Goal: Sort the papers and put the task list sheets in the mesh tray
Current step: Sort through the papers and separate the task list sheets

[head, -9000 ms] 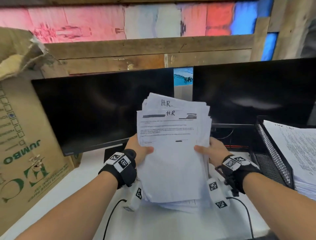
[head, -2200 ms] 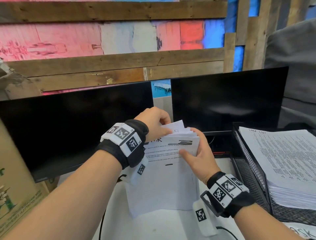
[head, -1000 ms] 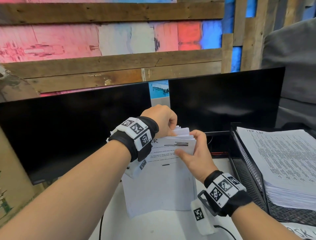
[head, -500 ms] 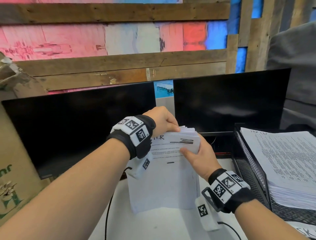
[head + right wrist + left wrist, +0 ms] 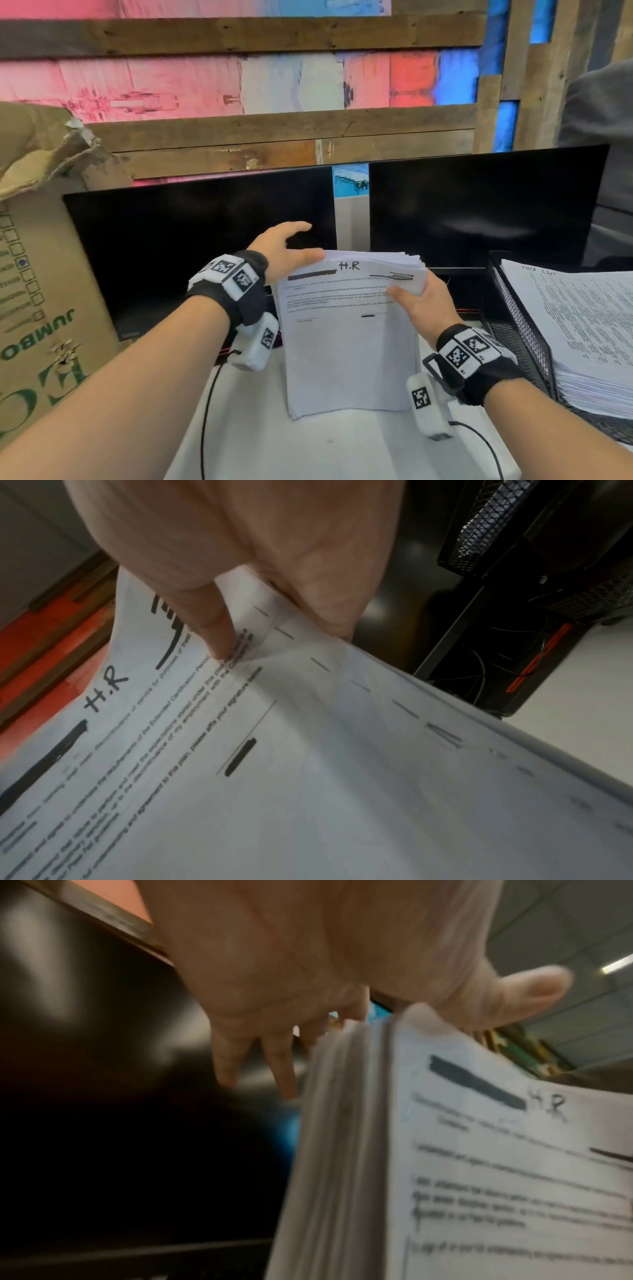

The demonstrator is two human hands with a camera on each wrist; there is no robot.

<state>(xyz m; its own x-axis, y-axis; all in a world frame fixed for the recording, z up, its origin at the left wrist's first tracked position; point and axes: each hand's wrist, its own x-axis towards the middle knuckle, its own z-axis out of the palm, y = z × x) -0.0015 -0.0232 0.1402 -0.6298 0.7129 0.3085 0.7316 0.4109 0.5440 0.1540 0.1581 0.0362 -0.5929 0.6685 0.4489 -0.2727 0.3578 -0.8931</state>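
Note:
A stack of white papers [image 5: 349,342] stands upright on the desk, its front sheet headed "H.R" by hand. My right hand [image 5: 416,298] grips the stack's top right corner, thumb on the front sheet [image 5: 308,777] and fingers behind. My left hand [image 5: 305,245] is at the top left corner with fingers straight, and only its thumb touches the top edge of the sheets [image 5: 479,1177]. The black mesh tray [image 5: 520,318] stands at the right and holds a thick pile of printed task list sheets [image 5: 582,325].
Two dark monitors [image 5: 198,260] [image 5: 479,212] stand close behind the stack. A tall cardboard box [image 5: 41,308] fills the left side. The white desk [image 5: 308,445] has wrist cables trailing over it. A grey padded shape [image 5: 603,137] rises at the far right.
My left hand's fingers, earlier curled over the stack's top edge, have straightened and lifted off. The right hand keeps its grip on the top right corner.

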